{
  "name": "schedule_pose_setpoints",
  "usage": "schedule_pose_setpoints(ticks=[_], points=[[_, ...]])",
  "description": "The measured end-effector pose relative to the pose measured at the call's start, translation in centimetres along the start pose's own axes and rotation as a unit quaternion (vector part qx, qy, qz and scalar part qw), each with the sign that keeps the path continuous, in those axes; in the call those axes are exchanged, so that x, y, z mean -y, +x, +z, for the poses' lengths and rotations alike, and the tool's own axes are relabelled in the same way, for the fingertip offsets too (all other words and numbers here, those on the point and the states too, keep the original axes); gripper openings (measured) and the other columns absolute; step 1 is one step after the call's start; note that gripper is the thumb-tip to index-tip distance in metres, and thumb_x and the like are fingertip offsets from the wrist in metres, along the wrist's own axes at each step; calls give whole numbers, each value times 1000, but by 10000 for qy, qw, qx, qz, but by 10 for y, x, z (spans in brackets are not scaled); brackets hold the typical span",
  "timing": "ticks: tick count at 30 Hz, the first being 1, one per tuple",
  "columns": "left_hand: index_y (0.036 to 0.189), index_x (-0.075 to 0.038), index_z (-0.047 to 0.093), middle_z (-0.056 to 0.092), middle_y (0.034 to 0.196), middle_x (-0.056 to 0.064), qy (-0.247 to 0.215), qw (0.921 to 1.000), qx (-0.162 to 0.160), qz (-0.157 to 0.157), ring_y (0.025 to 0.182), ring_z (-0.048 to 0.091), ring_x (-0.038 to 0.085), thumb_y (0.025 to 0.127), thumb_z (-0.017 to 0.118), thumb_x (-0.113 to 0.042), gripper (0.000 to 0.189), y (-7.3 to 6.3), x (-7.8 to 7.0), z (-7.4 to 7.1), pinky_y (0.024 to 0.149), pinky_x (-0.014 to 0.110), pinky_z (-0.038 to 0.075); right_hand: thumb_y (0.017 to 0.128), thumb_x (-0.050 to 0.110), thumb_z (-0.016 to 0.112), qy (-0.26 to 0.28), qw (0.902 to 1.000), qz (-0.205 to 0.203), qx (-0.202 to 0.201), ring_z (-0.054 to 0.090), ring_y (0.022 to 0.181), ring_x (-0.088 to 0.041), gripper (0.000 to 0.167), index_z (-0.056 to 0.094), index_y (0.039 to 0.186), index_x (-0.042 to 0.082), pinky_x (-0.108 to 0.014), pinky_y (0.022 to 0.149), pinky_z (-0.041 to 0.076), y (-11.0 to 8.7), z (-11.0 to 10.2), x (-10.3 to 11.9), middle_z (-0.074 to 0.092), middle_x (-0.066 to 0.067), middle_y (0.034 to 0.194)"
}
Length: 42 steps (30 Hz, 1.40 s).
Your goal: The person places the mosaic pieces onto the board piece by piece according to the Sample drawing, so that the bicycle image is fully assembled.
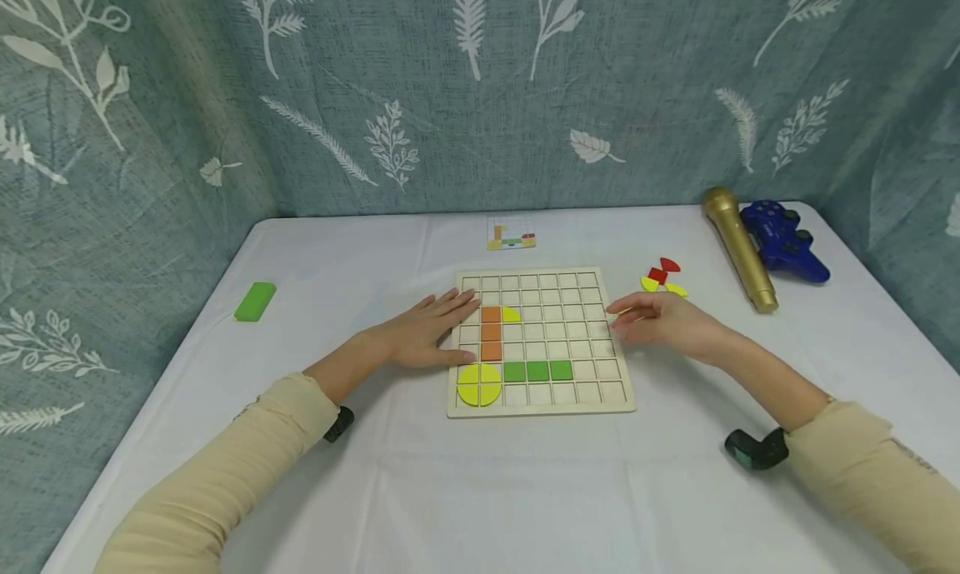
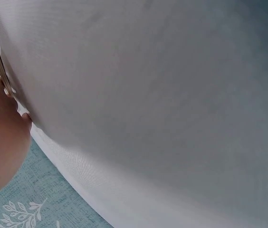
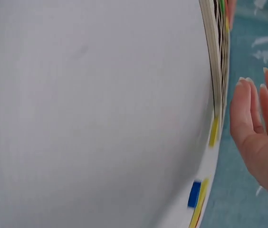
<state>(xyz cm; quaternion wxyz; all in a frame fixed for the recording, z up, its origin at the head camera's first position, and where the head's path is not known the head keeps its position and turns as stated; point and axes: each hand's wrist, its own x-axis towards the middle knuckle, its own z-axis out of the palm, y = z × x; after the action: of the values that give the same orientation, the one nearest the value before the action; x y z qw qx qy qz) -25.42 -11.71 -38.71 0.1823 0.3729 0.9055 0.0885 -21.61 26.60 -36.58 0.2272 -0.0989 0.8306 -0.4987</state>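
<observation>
A wooden grid board (image 1: 555,332) lies on the white table. My left hand (image 1: 423,332) rests on its left edge, fingers spread and fairly straight. Beside the right edge is my right hand (image 1: 667,320), its fingers bent a little; in the right wrist view the fingers (image 3: 242,107) and thumb stand apart with nothing between them. On the board, yellow quarter-circle tiles form a full disc (image 1: 468,374) at the lower left. Orange square tiles (image 1: 491,331) run up from it, with a yellow quarter tile (image 1: 511,314) at their top right. Green square tiles (image 1: 537,371) form a row.
Beyond my right hand lie loose tiles, among them a red square (image 1: 657,276), a red quarter (image 1: 670,265) and yellow ones (image 1: 677,291). A small pattern card (image 1: 512,233) lies behind the board. Farther out are a gold microphone (image 1: 742,249), blue game controller (image 1: 783,241) and green block (image 1: 255,301).
</observation>
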Motion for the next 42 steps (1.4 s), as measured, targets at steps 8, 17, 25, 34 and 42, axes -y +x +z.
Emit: schedule_pose_setpoints(ticks=[8, 17, 25, 34, 42], points=[[155, -16, 5, -3, 159, 2, -53, 10000, -14, -17, 144, -6, 22, 93, 44, -62, 87, 0, -1, 0, 114, 44, -1, 93, 15, 64, -427, 9974, -62, -572, 59, 100, -20, 45, 51, 132, -2, -27, 82, 48, -7, -23, -10, 59, -17, 118], [155, -16, 5, -3, 159, 2, -36, 10000, -8, -19, 144, -7, 22, 93, 44, -61, 86, 0, 1, 1, 114, 45, -1, 93, 7, 62, -996, 9923, -232, -699, 57, 103, -25, 40, 53, 130, -5, -21, 79, 50, -10, -41, -28, 60, -19, 116], [155, -16, 5, -3, 159, 2, -27, 10000, -1, -11, 143, -7, 22, 93, 43, -62, 86, 1, 1, 2, 114, 45, -1, 84, -5, 68, -1468, 9863, -699, -282, 59, 104, -32, 41, 57, 123, -9, -20, 82, 50, -18, -49, -36, 63, -19, 111], [155, -16, 5, -4, 159, 2, 1, 10000, 0, -21, 143, -7, 22, 93, 43, -62, 86, 1, 1, 1, 114, 45, -1, 82, -11, 67, -2041, 9732, -925, -516, 60, 96, -31, 37, 59, 118, -9, -18, 78, 49, -25, -50, -41, 66, -13, 103], [155, -17, 4, -4, 159, 2, 6, 10000, 23, -52, 143, -7, 22, 92, 43, -64, 87, 0, 0, 0, 114, 45, -2, 79, -8, 73, -2118, 9694, -937, -813, 63, 85, -27, 34, 62, 111, -10, -16, 70, 50, -24, -47, -39, 68, -10, 92]])
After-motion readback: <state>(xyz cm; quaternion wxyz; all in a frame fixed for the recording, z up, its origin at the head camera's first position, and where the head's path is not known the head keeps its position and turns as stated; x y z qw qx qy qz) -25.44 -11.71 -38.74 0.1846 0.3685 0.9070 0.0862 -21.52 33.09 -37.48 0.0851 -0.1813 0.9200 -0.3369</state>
